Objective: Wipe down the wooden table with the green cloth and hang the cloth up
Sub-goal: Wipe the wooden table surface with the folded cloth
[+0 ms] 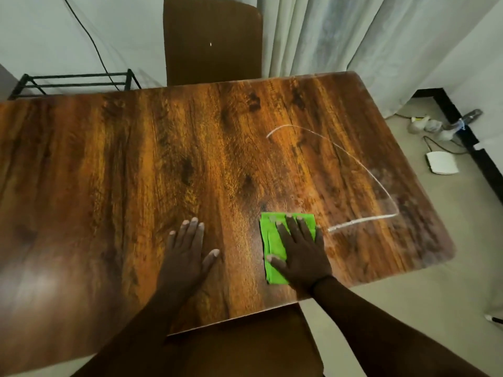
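Observation:
The wooden table (136,164) fills the middle of the head view, dark brown with strong grain. A folded green cloth (272,240) lies flat on it near the front edge, right of centre. My right hand (299,254) presses down on the cloth with fingers spread, covering most of it. My left hand (187,254) rests flat on the bare wood to the left of the cloth, fingers apart, holding nothing. A thin white wet streak (362,220) curves across the table's right part, from beside the cloth up toward the centre.
A brown chair (212,42) stands at the far side, another chair seat (245,346) below the front edge. A black metal rack (76,80) is at the back left. Curtains (353,36) hang at the right. A white device (441,163), cables and bottles lie on the floor.

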